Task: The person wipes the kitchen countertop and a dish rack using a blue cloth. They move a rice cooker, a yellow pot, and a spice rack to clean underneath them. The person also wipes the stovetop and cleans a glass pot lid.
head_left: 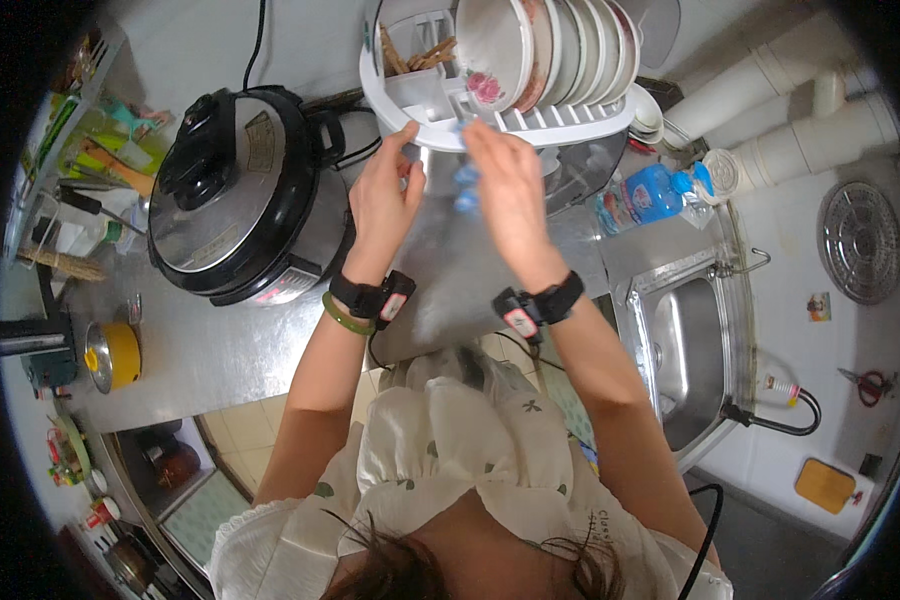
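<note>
A white plastic dish rack (390, 112) stands at the back of the steel counter (450, 270), with several plates (495, 45) on edge in its slots. My left hand (386, 191) reaches to the rack's front rim, index finger at the edge and thumb apart; I see nothing held in it. Close to the same rim, my right hand (504, 180) is blurred. A light blue cloth-like thing (466, 187) shows along its palm side, partly hidden by the fingers. Whether either hand presses on the rim is unclear.
An electric pressure cooker (225, 195) stands left of my hands. On the right are a blue-labelled plastic bottle (645, 199), small bowls (645, 112) and a steel sink (686, 352). A yellow container (116, 356) sits at the far left. A dark transparent lid (585, 169) lies under the rack.
</note>
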{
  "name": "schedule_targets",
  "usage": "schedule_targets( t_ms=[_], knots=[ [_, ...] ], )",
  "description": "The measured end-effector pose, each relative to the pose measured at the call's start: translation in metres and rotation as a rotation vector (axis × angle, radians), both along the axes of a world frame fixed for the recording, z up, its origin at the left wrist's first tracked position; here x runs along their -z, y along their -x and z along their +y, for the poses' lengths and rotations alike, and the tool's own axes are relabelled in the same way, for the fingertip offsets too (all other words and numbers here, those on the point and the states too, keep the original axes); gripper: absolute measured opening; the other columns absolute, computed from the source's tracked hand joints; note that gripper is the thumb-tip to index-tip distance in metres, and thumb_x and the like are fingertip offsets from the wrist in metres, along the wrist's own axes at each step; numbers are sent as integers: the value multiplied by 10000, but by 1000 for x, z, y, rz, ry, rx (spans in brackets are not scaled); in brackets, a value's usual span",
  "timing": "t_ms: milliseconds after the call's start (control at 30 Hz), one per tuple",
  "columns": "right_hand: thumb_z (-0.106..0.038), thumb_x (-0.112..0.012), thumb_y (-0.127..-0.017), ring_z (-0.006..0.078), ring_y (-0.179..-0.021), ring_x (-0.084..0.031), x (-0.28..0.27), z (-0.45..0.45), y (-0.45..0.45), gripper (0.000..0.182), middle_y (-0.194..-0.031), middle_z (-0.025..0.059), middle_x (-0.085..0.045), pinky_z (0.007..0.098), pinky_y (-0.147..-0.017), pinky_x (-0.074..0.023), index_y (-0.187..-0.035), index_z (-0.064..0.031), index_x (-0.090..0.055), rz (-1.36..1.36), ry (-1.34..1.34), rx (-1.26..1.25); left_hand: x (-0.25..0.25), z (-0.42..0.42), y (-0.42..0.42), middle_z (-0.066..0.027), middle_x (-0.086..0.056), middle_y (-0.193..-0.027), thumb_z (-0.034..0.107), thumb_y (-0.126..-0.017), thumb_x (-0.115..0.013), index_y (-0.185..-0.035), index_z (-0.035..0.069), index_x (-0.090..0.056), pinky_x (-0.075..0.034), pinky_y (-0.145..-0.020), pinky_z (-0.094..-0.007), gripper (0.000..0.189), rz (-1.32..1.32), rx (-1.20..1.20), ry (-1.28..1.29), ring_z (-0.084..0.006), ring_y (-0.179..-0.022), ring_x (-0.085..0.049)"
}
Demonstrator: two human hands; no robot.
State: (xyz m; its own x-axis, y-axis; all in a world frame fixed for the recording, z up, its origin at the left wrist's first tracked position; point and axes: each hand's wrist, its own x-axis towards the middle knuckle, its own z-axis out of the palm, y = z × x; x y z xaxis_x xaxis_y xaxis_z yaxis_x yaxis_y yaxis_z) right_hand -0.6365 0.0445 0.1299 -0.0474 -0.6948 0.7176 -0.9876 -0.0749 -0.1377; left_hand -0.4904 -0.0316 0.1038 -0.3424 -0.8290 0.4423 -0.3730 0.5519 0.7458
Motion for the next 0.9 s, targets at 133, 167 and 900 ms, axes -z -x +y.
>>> schedule_targets(
  t_ms=[133, 167, 900],
  knots=[
    [27, -532, -757, 319, -1003, -560, 5, 26, 71, 399, -1143, 140, -607, 418, -873, -432, -1146, -40, -588, 60, -30, 133, 3, 0, -5, -59, -573, -741, 90, -818, -629, -1256, 146, -512, -484, -603, -330, 457, -35, -9, 71, -200, -677, -607],
    [69, -515, -719, 324, -999, -549, 2, 30, 85, 450, -1172, 143, -597, 428, -882, -418, -1149, -40, -588, 35, -49, 204, 2, 2, -7, -49, -572, -738, 104, -834, -631, -1275, 151, -495, -483, -594, -322, 464, -51, -13, 94, -187, -670, -607],
    [-89, -511, -804, 266, -1250, -440, -10, -28, -30, 443, -1337, 153, -477, 365, -988, -383, -1234, 17, -507, -132, -86, -250, 14, 11, -4, -161, -558, -1062, 1, -798, -588, -1296, -10, -360, -477, -767, -332, 547, 260, -102, -61, -241, -882, -582]
  ],
)
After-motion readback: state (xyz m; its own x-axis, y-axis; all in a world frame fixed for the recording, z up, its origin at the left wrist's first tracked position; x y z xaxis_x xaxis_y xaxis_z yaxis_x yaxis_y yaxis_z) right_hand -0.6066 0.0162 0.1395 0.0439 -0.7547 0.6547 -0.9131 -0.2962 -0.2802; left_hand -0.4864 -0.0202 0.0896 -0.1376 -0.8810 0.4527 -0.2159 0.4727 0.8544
